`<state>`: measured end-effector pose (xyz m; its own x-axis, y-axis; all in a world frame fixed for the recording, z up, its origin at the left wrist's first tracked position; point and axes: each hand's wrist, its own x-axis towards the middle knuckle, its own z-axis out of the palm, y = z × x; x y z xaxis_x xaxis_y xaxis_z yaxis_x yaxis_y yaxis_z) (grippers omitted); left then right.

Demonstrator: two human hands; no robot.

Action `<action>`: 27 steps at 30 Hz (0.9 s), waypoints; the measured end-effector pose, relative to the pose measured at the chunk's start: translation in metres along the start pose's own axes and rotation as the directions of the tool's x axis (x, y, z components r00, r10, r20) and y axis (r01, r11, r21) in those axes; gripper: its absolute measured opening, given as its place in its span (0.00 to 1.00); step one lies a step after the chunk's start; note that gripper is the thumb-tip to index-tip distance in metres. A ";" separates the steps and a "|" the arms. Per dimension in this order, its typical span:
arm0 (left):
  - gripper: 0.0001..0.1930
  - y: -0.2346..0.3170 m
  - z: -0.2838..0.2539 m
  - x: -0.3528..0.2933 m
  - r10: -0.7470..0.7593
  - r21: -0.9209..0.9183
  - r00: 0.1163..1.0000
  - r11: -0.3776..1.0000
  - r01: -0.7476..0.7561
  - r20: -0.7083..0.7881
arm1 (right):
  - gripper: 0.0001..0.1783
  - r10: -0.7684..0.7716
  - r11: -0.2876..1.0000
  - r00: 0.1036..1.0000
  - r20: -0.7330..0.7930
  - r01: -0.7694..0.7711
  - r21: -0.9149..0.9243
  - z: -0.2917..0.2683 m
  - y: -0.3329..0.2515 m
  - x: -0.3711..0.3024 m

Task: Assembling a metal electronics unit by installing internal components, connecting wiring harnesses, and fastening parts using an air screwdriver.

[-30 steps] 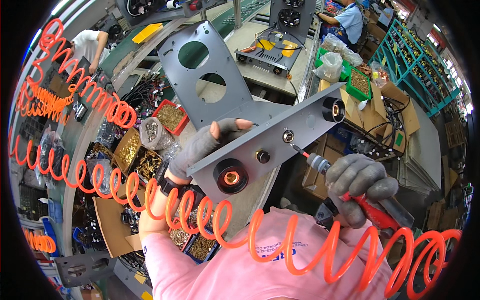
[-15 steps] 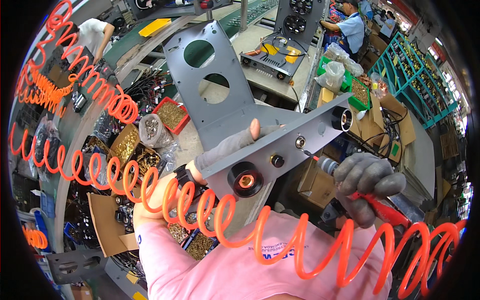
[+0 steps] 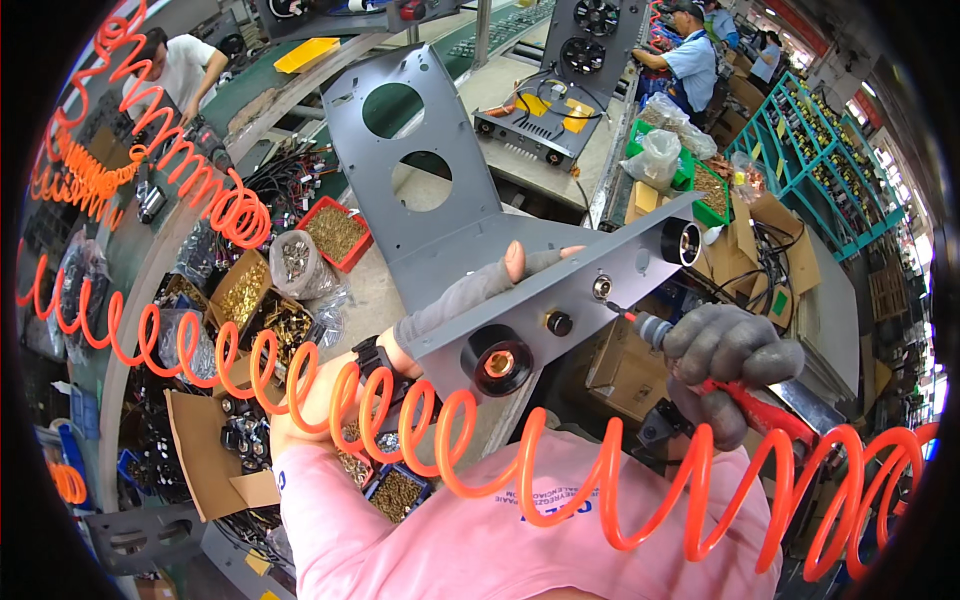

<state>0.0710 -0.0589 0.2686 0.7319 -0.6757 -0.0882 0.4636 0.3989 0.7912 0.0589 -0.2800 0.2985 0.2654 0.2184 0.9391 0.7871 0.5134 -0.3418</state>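
Observation:
A grey sheet-metal chassis (image 3: pixel 480 240) stands tilted before me, its tall back plate cut with two large round holes. Behind its front panel (image 3: pixel 640 235) my left hand (image 3: pixel 480 285), in a grey glove with bare fingertips, grips the sheet; some fingers are hidden. Two black round sockets (image 3: pixel 497 361), a black knob (image 3: pixel 558 323) and a small silver connector (image 3: pixel 602 287) sit in that panel. My gloved right hand (image 3: pixel 730 355) is closed round a red air screwdriver (image 3: pixel 760 412). Its bit points at the panel beside the silver connector; whether it touches a screw is too small to tell.
An orange coiled hose (image 3: pixel 540 510) crosses in front of my body. On the left stand a red bin (image 3: pixel 337 232) of screws and cardboard boxes of brass parts (image 3: pixel 241 290). Another unit with fans (image 3: pixel 540 130) stands beyond. Co-workers (image 3: pixel 690 65) work farther off.
The view has shifted slightly. Both hands, the chassis and the screwdriver keep nearly the same places relative to one another, with the bit still by the silver connector.

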 end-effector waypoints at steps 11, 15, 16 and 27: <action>0.40 0.003 0.001 0.000 -0.068 0.072 0.998 0.995 0.069 -0.016 | 0.22 0.079 0.997 0.990 -0.118 -0.078 0.020 0.003 -0.011 -0.010; 0.42 -0.002 -0.017 0.009 0.001 0.042 1.000 0.999 -0.002 0.011 | 0.21 0.097 0.995 0.981 -0.169 -0.091 0.041 0.002 -0.019 -0.011; 0.42 -0.004 -0.027 0.009 -0.003 0.051 1.000 0.999 0.002 0.011 | 0.20 0.057 0.998 0.983 -0.176 -0.055 0.019 0.001 -0.020 -0.010; 0.25 -0.087 -0.134 -0.106 0.520 0.462 0.538 0.850 -0.251 -0.663 | 0.13 -0.010 0.952 1.000 0.002 0.009 0.307 -0.006 -0.033 -0.018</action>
<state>0.0201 0.0617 0.1280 0.9663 0.2547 -0.0379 -0.0204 0.2224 0.9747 0.0318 -0.3062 0.2929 0.2563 0.2152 0.9423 0.5801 0.7456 -0.3280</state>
